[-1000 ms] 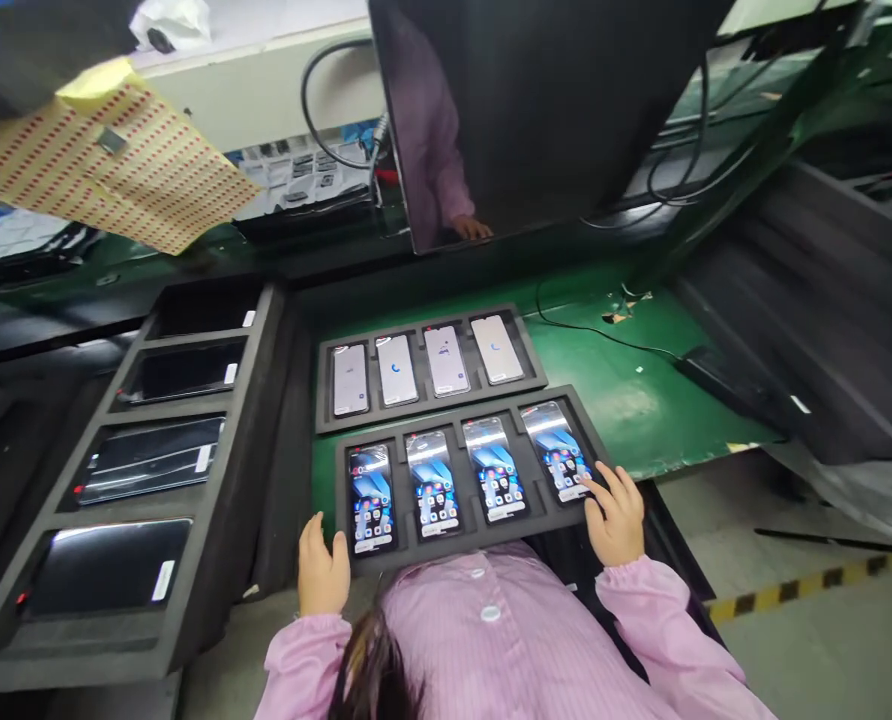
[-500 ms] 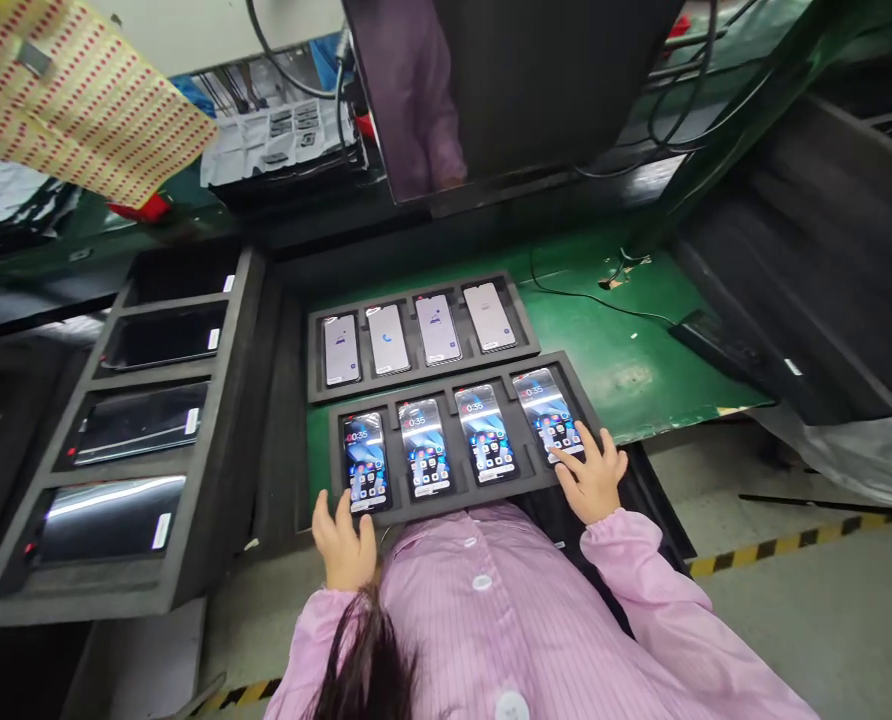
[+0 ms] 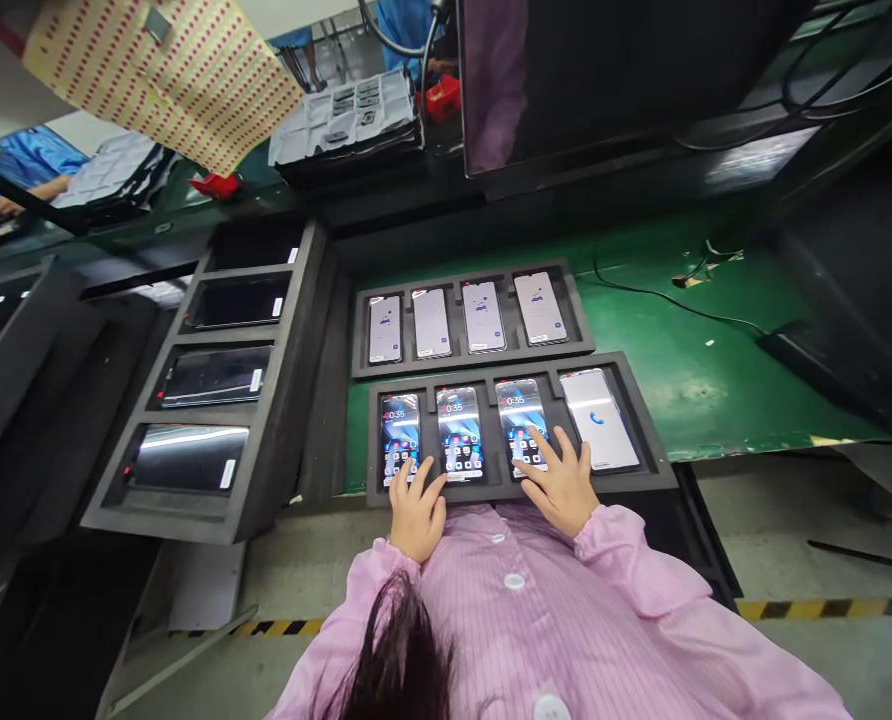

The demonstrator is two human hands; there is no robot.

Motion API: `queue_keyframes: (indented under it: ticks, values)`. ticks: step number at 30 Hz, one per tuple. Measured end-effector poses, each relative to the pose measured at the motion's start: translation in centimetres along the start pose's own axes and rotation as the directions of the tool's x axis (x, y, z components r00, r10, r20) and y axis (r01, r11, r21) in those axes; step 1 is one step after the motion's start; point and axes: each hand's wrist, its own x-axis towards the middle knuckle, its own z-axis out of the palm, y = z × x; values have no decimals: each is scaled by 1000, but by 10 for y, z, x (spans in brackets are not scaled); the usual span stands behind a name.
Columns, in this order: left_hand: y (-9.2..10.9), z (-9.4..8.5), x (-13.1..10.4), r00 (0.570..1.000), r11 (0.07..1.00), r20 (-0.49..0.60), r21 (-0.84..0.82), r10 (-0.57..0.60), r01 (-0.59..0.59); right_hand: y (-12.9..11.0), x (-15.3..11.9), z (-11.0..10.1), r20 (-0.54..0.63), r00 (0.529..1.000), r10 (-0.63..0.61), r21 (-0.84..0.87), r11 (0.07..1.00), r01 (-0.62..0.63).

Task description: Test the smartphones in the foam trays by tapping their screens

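Observation:
My left hand [image 3: 416,510] lies open with its fingertips at the lower end of the leftmost smartphone [image 3: 401,425] in the front tray. Spread over the lower screen of the smartphone [image 3: 522,400] second from the right are the fingers of my right hand [image 3: 562,490]; whether every fingertip touches is unclear. Both of these smartphones, and the smartphone [image 3: 461,420] between them, display 0:35 and app icons. A white screen with a blue handset icon shows on the rightmost smartphone [image 3: 603,425]. The dark foam tray [image 3: 660,470] holds this row.
Behind is a second foam tray [image 3: 585,345] with several light-screened smartphones. Stacked trays [image 3: 262,440] with dark-screened phones stand at left. A cable [image 3: 671,298] crosses the green bench [image 3: 716,390]. A monitor [image 3: 641,80] and a dotted yellow sheet [image 3: 168,75] overhang the back.
My right hand has shifted left from the rightmost smartphone to its neighbour. That rightmost screen went from app icons to a blue handset icon. Some rear screens changed too, and the view has swung left.

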Motion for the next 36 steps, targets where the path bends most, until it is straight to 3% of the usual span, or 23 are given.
queue_keyframes:
  ticks: [6, 13, 17, 23, 29, 36]
  values:
    - [4, 0, 6, 998, 1000, 63, -22, -18, 20, 7, -7, -5, -190, 980, 51, 53, 998, -42]
    - [6, -5, 9, 994, 996, 72, -35, -78, 80, 7, -11, -7, -271, 961, 63, 103, 994, -36]
    - [-8, -10, -4, 981, 981, -8, -10, -193, 193, 4, -8, -5, -281, 956, 78, 149, 988, -36]
    - [-28, -15, -20, 914, 916, -83, 20, -397, 400, -3, 3, -2, -276, 961, 14, 176, 984, 36]
    - [-32, -14, -22, 871, 875, -100, -2, -481, 484, -3, 10, 0, -258, 966, -23, 191, 979, 75]
    - [-37, -11, -24, 865, 867, -68, -49, -498, 495, 7, 12, 0, -314, 949, -10, 174, 982, 68]
